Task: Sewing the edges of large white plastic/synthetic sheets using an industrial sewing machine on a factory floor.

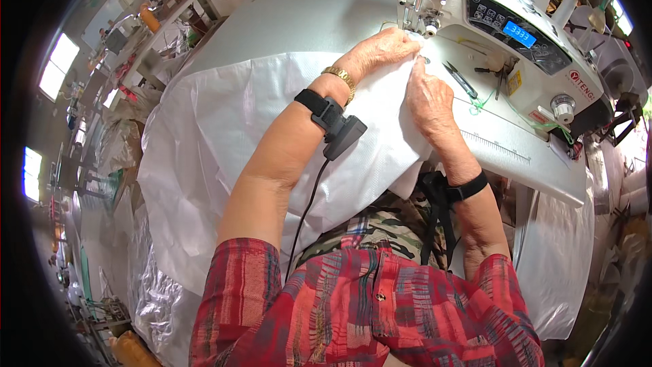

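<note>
A large white woven plastic sheet (272, 102) spreads over the table and drapes down over my lap. Its far corner lies under the needle area of a white sewing machine (475, 7). My left hand (384, 49) is on top of the sheet, thumb and fingers closed on its edge just in front of the presser foot. Close to the body, on the right edge of the sheet, my right hand (432, 100) pinches the material, its index finger reaching toward the foot. The fingertips of both hands nearly meet there. The exact stitching point is partly hidden by my fingers.
Thread snips (462, 81) lie on the machine bed right of my right hand, beside green thread (481, 103). A ruler scale (499, 148) runs along the table's front. The machine has a lit blue display (519, 34). A cluttered workbench (170, 20) stands at the far left.
</note>
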The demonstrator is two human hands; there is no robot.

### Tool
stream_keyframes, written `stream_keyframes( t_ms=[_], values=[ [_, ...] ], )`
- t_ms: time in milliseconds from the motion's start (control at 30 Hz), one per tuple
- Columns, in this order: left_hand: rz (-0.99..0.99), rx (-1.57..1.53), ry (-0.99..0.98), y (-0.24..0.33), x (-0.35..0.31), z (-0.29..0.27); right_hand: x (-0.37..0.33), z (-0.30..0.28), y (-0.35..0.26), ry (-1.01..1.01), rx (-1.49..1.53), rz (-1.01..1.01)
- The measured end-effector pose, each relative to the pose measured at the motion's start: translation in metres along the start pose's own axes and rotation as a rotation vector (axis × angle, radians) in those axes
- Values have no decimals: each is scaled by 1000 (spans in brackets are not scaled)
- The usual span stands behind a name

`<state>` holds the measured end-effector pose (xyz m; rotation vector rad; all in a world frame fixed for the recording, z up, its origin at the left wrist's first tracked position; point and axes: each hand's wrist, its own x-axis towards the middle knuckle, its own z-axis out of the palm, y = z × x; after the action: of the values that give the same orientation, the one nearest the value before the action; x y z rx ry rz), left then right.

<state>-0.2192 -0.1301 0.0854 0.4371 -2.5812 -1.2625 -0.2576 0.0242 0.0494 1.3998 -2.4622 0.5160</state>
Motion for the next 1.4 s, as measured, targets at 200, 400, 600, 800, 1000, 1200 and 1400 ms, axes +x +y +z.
stream_keyframes(
  t_ms=[200, 400, 600, 800, 1000, 1200, 1400],
  values=[
    [104, 198, -67, -18, 9, 0, 11, 10, 6, -85, -44, 12],
    [264, 371, 33, -45, 34, 8, 44, 10, 56, -106, 594, 10],
    [27, 120, 77, -49, 37, 16, 40, 29, 65, 11, 449, -254],
    [115, 297, 252, -54, 30, 16, 43, 36, 60, 104, 288, -438],
    [327, 334, 357, -25, -35, 27, 35, 41, 58, 127, 106, -381],
    [451, 324, 260, -47, -76, 42, 30, 46, 30, 160, 48, -258],
    [379, 393, 121, -51, -58, 27, 32, 45, 34, 121, 65, -224]
  ],
)
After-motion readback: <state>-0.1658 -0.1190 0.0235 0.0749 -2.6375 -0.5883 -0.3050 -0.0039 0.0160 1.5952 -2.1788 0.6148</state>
